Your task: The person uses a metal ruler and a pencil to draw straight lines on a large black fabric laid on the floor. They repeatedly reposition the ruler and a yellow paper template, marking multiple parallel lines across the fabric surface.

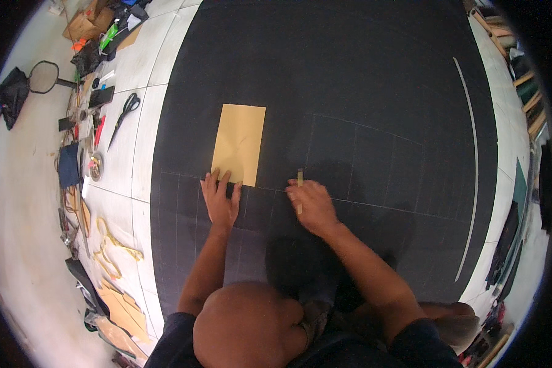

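Note:
A tan rectangular card (240, 144) lies flat on a wide black cloth (362, 73) marked with thin pale lines. The fingertips of my left hand (220, 199) rest spread on the card's lower left edge, pressing rather than gripping. To the right of the card, my right hand (313, 203) is closed around a short, thin yellowish stick (300, 176); its exact kind is unclear. That hand is low over the cloth, close to a long pale line running across it. Pale lines forming box shapes extend to the right and below the card.
Black scissors (124, 119), a dark phone (102, 97) and a yellow tape measure (113, 242) lie on the white tiles at left. Tan card pieces (122, 310) are at lower left. A long thin metal ruler (472, 159) curves along the cloth's right side.

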Tool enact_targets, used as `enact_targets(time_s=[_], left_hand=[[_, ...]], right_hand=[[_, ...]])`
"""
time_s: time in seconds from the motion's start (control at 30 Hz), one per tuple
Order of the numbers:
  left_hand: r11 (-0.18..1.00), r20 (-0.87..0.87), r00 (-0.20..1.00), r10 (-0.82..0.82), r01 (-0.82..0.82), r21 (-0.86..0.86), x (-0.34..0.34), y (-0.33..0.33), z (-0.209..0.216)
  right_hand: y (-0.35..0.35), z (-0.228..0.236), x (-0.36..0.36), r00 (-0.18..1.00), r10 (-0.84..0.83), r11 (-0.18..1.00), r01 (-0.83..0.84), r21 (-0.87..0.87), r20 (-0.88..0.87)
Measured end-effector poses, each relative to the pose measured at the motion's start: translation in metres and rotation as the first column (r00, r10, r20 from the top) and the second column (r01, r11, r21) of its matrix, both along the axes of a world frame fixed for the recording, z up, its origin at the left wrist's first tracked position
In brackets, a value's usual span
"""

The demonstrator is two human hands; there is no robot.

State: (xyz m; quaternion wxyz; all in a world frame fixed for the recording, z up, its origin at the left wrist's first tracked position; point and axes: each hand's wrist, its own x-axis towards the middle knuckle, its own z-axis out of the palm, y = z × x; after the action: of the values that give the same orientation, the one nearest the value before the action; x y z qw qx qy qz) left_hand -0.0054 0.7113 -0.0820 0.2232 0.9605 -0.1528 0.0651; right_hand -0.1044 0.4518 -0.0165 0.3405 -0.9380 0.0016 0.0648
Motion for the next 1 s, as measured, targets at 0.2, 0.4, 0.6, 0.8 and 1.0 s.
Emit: enact_targets(time_s=[0.2,0.4,0.6,0.8,1.0], left_hand=[[1.000,-0.008,1.000,-0.004,0.004,-0.013,-0.002,-0.004,-0.001],[1.000,0.006,1.000,-0.012,0.012,-0.020,0.000,0.002,-0.003],[1.000,0.044,0.999,-0.030,0.030,0.002,0.002,0.002,-0.002],[0.999,0.027,0.999,-0.034,0.034,-0.021,0.000,0.005,-0.006],[0.998,0.031,0.999,-0.030,0.028,0.059,0.001,0.003,-0.012]], right_hand=[[0.048,-0.020,0.037,0.987,0.150,0.981,-0.141,-0.136,0.054],[0.053,-0.024,0.053,0.975,0.217,0.952,-0.201,-0.229,0.046],[0.054,-0.026,0.054,0.965,0.256,0.941,-0.234,-0.244,0.062],[0.050,-0.035,0.047,0.962,0.231,0.957,-0.196,-0.216,0.149],[0.048,-0.041,0.045,0.967,0.218,0.965,-0.193,-0.177,0.135]])
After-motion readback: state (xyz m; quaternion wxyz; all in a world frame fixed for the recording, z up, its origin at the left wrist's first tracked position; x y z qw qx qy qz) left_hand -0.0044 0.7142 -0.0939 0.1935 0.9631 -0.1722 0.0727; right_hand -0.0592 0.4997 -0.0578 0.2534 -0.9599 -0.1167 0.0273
